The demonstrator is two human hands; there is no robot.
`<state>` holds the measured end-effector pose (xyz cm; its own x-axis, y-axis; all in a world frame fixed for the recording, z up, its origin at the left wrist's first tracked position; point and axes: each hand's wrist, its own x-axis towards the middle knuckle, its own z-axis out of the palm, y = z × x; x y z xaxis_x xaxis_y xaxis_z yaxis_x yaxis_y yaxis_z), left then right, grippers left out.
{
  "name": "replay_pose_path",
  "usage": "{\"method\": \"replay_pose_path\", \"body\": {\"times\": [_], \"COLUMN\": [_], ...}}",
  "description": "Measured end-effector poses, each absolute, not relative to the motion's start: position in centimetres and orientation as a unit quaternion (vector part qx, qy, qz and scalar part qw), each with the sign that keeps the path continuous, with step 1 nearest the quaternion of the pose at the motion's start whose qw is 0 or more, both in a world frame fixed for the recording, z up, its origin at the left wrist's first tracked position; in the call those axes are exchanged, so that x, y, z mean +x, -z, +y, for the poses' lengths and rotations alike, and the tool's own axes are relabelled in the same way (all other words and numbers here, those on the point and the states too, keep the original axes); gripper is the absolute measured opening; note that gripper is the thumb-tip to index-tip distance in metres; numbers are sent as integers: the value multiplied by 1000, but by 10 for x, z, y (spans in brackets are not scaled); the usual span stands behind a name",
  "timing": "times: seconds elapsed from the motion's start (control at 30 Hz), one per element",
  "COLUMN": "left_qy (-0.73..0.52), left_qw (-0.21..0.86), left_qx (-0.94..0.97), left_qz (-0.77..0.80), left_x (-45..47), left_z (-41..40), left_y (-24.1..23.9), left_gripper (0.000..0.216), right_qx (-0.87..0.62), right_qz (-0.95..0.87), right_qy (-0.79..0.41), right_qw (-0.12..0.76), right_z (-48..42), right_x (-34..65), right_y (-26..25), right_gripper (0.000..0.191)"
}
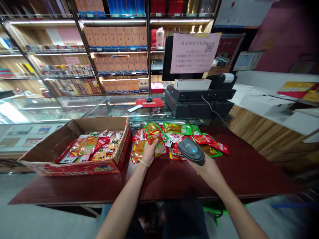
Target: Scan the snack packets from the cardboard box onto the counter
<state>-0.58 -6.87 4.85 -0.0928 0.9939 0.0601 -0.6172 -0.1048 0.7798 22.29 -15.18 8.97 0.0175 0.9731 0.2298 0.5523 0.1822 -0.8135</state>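
My left hand (pixel 149 151) is closed on a red-edged snack packet (pixel 154 136) with a clear window showing brown food. It holds the packet just over a loose pile of snack packets (pixel 178 128) in red, green and yellow wrappers. In my right hand (pixel 208 167) is a dark grey barcode scanner (pixel 190 150) with a small blue light lit on top. The scanner's head points forward and left, above the right part of the pile. My fingers under the scanner are mostly hidden.
Left of the pile stands an open cardboard box (pixel 82 168) with more packets inside. A dark red table (pixel 159 186) carries both. Behind are a glass counter, a mouse (pixel 149 99) on a red mat, a monitor (pixel 167 59) with a paper notice, and a black cash drawer (pixel 196 108).
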Motion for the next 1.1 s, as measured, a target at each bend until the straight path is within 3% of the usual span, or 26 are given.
{"method": "replay_pose_path", "body": {"times": [0.43,0.83,0.97,1.1], "left_qy": [-672,-685,-655,-519], "left_qw": [590,588,522,432], "left_qx": [293,277,413,653], "left_qz": [339,327,357,343], "left_x": [-15,-19,-12,8], "left_z": [-60,-58,-43,-21], "left_y": [-18,-36,-72,-96], "left_gripper": [47,43,32,32], "right_qx": [-503,-566,-587,-589], "right_qz": [-701,-651,-617,-592], "right_qy": [-298,-276,-269,-267], "right_qw": [409,423,449,480], "right_z": [-154,-156,-155,-155], "right_x": [182,199,221,246], "right_y": [-83,-90,-95,-92], "right_gripper": [43,42,44,43]}}
